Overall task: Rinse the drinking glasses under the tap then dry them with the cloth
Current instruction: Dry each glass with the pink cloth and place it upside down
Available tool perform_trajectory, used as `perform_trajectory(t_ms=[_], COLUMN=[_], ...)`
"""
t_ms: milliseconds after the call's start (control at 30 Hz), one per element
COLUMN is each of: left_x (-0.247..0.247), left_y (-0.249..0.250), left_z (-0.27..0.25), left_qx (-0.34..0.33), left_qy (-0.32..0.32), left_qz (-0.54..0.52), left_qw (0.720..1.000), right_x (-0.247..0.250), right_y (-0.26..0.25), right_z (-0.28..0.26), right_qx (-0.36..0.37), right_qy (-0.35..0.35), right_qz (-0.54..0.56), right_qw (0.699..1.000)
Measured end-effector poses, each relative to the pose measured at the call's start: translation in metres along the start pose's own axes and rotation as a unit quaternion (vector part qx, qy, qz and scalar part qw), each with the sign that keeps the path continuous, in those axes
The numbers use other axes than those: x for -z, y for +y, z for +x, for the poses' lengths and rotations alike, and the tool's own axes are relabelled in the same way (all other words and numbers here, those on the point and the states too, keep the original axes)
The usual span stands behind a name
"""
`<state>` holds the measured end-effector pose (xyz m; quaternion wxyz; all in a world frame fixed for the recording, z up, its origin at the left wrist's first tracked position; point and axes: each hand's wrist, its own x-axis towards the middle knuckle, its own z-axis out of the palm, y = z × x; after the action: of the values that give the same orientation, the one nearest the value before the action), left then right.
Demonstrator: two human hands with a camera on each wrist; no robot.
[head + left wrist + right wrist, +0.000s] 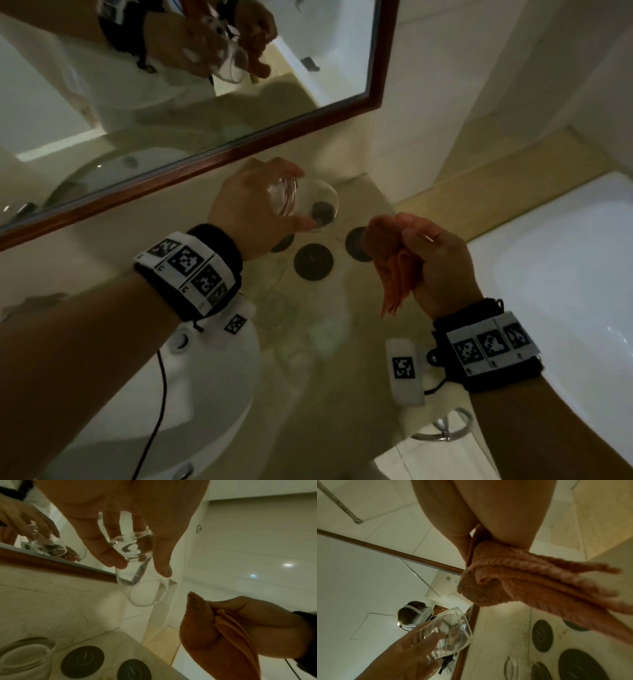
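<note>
Clear smooth drinking glass [301,202], tilted with its open rim toward the orange fuzzy bunched cloth [390,263], is clasped at its base by the left hand [253,205]. Just beside, the right hand [442,263] clenches the cloth.

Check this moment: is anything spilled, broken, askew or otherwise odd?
Nothing stands out. The left hand holds a clear glass tilted on its side, intact, mouth toward the orange cloth bunched in the right hand. Dark round coasters lie flat on the counter; no spill shows.
</note>
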<state>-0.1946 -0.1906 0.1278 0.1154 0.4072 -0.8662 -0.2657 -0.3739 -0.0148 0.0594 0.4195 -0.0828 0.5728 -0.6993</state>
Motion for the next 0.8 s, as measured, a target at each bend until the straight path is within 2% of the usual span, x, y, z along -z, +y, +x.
perform_trajectory(t_ms=[233,500,600,800], left_x=[-0.052,-0.109,-0.126,-0.145], left_y=[0.007,-0.022,-0.031,-0.052], left_z=[0.078,0.137,0.155,0.171], left_qx=[0.019,0.046,0.06,0.074], left_qy=[-0.08,-0.154,-0.187,-0.212], left_qz=[0.133,0.24,0.26,0.248], left_qw=[0.988,0.958,0.946,0.942], right_x=[0.03,0.052,0.049,0.039], right_y=[0.011,0.033,0.04,0.06], right_z=[0.021,0.039,0.046,0.059], right_qx=[-0.039,-0.065,-0.072,-0.065], right_qy=[0.012,0.042,0.027,0.001], right_qz=[0.028,0.033,0.017,0.001], right_qw=[0.999,0.996,0.997,0.998])
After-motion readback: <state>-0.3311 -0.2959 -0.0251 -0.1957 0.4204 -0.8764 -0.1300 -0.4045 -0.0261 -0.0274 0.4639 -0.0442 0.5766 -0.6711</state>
